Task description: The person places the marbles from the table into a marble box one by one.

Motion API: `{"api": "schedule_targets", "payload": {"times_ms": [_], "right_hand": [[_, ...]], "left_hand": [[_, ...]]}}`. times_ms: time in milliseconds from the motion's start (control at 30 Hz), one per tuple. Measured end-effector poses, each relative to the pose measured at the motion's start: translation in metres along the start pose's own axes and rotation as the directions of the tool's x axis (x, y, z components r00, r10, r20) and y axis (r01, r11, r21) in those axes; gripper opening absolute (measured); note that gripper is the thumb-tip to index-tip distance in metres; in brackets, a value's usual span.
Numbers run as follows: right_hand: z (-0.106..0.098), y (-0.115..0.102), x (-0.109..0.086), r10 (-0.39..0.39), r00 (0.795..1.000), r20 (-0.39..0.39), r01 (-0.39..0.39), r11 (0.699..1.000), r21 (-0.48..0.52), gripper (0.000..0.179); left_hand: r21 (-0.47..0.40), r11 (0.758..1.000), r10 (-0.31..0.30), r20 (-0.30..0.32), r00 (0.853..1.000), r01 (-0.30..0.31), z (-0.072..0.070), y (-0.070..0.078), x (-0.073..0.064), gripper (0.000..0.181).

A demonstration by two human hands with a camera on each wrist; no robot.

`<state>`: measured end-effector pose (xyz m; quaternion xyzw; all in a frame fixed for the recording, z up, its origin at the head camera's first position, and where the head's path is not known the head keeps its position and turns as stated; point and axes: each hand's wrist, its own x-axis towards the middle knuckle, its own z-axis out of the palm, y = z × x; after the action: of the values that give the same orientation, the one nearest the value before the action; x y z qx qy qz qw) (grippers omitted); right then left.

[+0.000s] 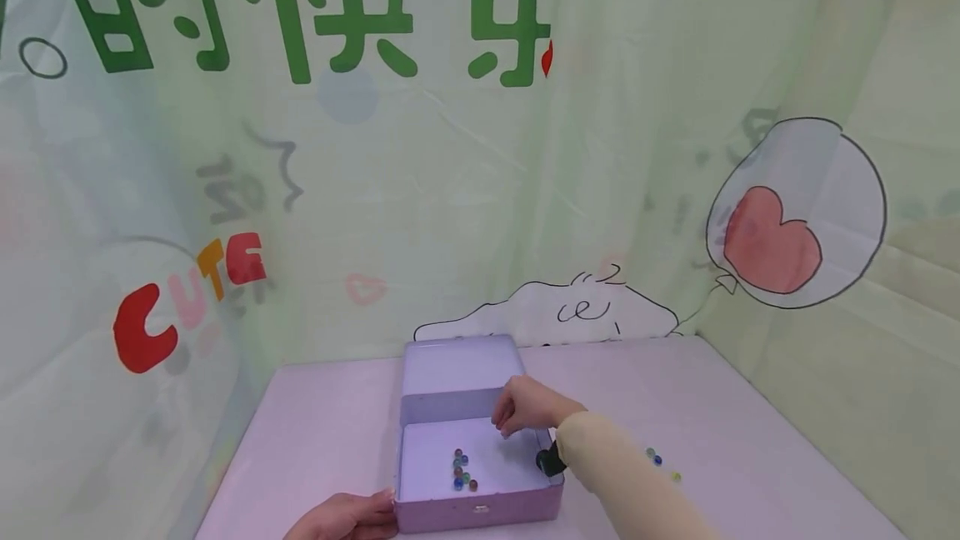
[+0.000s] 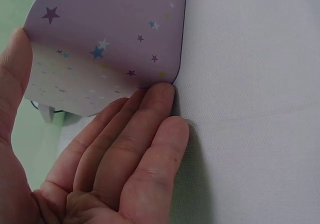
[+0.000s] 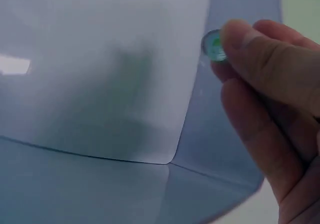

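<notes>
A lilac metal box (image 1: 517, 508) stands with its lid tipped back behind it. My right hand (image 1: 528, 402) is above the right part of the box; in the right wrist view its thumb and forefinger pinch a clear green glass marble (image 3: 214, 45). Several coloured marbles (image 1: 458, 483) lie on the left part of the box floor. My left hand (image 1: 347, 517) is at the box's front left corner. In the left wrist view its nearly straight fingers (image 2: 159, 102) touch the star-patterned outside (image 2: 125, 29), and its thumb lies along the edge.
Three more marbles (image 1: 657, 460) lie on the pale tabletop (image 1: 750, 440) to the right, beyond the right sleeve. The open lid (image 1: 461, 365) reaches back toward a printed curtain (image 1: 450, 190), which surrounds the table at the back and both sides.
</notes>
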<state>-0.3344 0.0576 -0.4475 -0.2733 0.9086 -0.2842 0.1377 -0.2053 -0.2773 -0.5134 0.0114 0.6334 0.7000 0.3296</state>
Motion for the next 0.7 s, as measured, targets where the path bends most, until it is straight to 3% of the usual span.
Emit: {"api": "schedule_targets", "payload": {"times_ms": [133, 267, 533, 700], "right_hand": [[0.013, -0.019, 0.009, 0.052, 0.995, 0.079, -0.033, 0.975, -0.221, 0.018], [0.026, -0.028, 0.013, 0.089, 0.992, 0.095, -0.055, 0.947, -0.317, 0.024], [0.027, -0.036, 0.012, 0.108, 0.989, 0.101, -0.073, 0.95, -0.303, 0.021], [0.02, -0.036, 0.005, 0.085, 0.992, 0.097, -0.067, 0.981, -0.182, 0.017]], "left_hand": [[-0.011, 1.0, 0.005, 0.018, 1.0, -0.005, 0.001, 0.0, 0.0, 0.052], [0.005, 1.0, 0.016, 0.038, 0.999, -0.016, 0.003, 0.0, -0.001, 0.053], [0.008, 1.0, -0.005, -0.011, 1.0, 0.005, 0.003, 0.003, -0.001, 0.053], [-0.011, 1.0, -0.02, 0.011, 1.0, 0.02, 0.003, 0.001, -0.002, 0.054]]}}
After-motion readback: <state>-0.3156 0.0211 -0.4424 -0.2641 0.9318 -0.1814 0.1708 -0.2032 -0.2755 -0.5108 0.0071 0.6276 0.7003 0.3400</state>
